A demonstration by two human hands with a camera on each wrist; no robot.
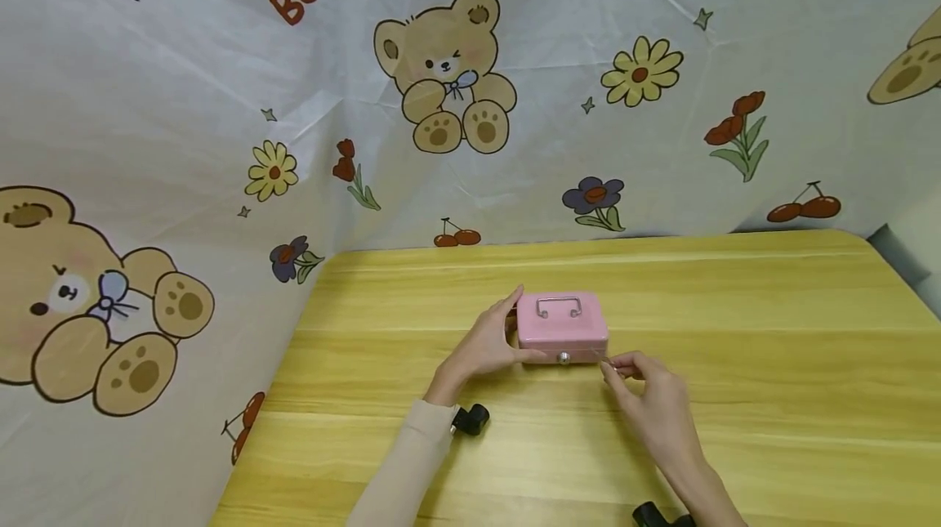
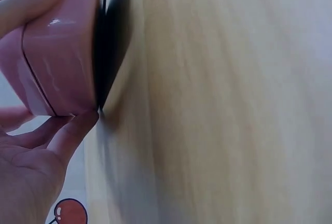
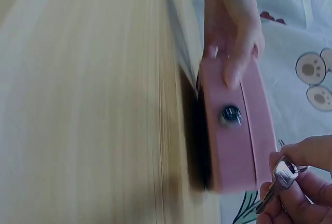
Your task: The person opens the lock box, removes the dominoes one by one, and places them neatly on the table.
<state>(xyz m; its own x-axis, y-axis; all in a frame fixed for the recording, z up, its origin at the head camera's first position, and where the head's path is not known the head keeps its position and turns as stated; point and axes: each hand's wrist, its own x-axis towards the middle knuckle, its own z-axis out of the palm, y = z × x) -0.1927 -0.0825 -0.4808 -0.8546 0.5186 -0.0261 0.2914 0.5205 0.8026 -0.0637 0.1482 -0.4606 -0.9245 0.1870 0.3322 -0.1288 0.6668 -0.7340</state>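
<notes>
A pink metal cash box with a wire handle on its lid stands on the table, lid down. A round silver lock sits in its front face. My left hand grips the box at its left end, thumb on the front and fingers round the side and back. Close to the box's front right corner is my right hand. Between thumb and fingers it pinches a small silver key on a ring, apart from the lock.
The yellow wood-grain table extends around the box. Behind it and at the left hangs a white cloth printed with bears and flowers. Black wrist camera mounts are strapped to both wrists.
</notes>
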